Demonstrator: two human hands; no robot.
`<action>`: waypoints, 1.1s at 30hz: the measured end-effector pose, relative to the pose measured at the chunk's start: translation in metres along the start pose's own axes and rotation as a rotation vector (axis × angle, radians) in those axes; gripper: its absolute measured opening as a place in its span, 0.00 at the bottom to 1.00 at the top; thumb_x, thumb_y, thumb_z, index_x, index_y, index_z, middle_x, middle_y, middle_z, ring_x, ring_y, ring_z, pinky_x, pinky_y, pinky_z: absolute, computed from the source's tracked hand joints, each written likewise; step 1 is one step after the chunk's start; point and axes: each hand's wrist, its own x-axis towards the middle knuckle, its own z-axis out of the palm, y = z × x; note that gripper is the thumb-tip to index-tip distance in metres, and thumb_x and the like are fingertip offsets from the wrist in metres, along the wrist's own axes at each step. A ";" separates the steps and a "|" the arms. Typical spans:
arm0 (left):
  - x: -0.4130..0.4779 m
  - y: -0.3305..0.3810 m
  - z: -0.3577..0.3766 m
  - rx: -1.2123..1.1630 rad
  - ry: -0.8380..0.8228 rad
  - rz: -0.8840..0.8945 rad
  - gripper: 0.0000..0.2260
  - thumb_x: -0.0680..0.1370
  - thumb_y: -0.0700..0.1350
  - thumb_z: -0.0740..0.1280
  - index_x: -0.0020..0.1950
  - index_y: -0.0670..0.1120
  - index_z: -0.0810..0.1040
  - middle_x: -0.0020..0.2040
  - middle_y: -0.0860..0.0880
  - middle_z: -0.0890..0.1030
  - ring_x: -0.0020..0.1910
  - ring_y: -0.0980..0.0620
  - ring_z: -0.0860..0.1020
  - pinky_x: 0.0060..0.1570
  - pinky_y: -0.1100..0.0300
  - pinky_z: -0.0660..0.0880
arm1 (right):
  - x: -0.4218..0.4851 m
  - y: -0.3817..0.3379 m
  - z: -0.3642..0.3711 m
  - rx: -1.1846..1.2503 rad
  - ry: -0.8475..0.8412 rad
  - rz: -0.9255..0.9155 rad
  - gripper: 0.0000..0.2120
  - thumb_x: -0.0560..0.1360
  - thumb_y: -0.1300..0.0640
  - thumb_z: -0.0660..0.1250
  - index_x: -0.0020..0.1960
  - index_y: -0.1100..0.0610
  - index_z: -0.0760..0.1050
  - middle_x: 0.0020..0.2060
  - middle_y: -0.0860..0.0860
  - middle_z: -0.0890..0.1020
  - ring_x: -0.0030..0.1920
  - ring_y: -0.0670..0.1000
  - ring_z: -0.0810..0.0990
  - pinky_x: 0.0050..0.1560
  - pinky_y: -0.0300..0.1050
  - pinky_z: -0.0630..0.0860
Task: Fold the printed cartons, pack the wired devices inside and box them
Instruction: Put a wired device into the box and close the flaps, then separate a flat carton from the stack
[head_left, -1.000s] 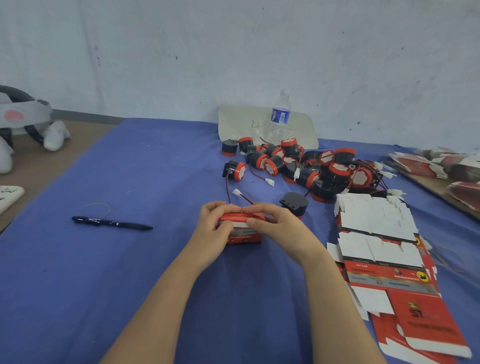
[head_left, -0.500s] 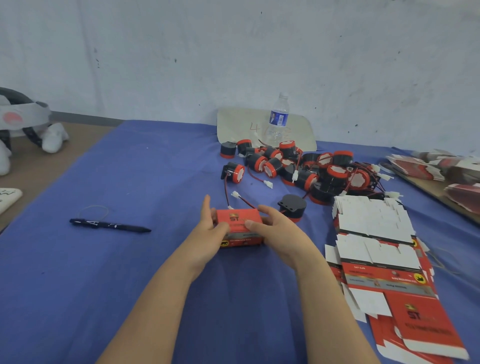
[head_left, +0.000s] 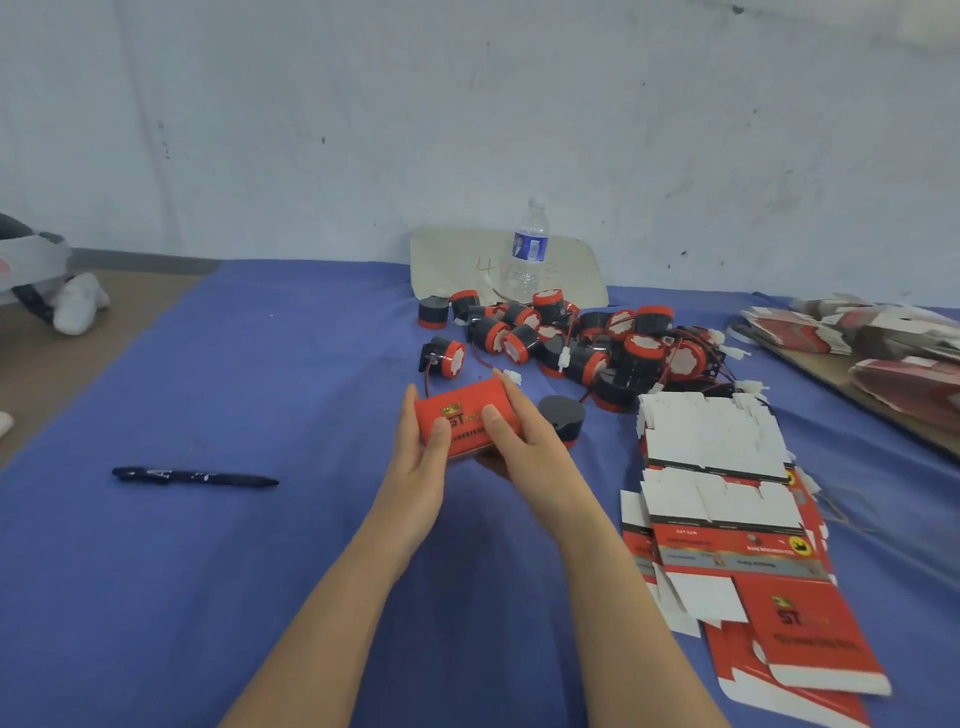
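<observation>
Grip: carton (head_left: 460, 410) pinched endwise by left hand (head_left: 422, 467) and right hand (head_left: 530, 449); light, crushable card, judged best held at the edges

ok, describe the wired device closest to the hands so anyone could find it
On the blue cloth, look right of the folded red carton, beside the right hand. The wired device there lies apart from the pile, black side up, while the piled ones mostly show red-rimmed white faces.
</observation>
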 end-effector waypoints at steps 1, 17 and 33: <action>0.000 0.007 0.007 -0.041 0.014 0.063 0.21 0.82 0.52 0.54 0.71 0.68 0.50 0.77 0.55 0.59 0.72 0.58 0.63 0.71 0.58 0.60 | -0.004 -0.006 -0.004 0.029 0.040 -0.052 0.19 0.81 0.55 0.59 0.68 0.38 0.63 0.64 0.50 0.75 0.57 0.45 0.79 0.52 0.39 0.79; -0.153 0.180 0.381 -0.100 -0.751 0.405 0.15 0.82 0.44 0.60 0.66 0.41 0.73 0.62 0.43 0.78 0.62 0.47 0.76 0.62 0.55 0.71 | -0.263 -0.166 -0.275 -0.494 1.599 -0.197 0.19 0.79 0.57 0.62 0.68 0.61 0.69 0.62 0.55 0.77 0.62 0.49 0.75 0.66 0.38 0.65; -0.040 0.083 0.233 0.034 -0.110 0.291 0.09 0.79 0.36 0.60 0.55 0.45 0.75 0.58 0.45 0.78 0.60 0.47 0.75 0.62 0.54 0.71 | -0.113 -0.063 -0.154 -0.320 0.816 -0.019 0.10 0.78 0.60 0.62 0.57 0.59 0.77 0.51 0.53 0.82 0.53 0.51 0.79 0.54 0.47 0.75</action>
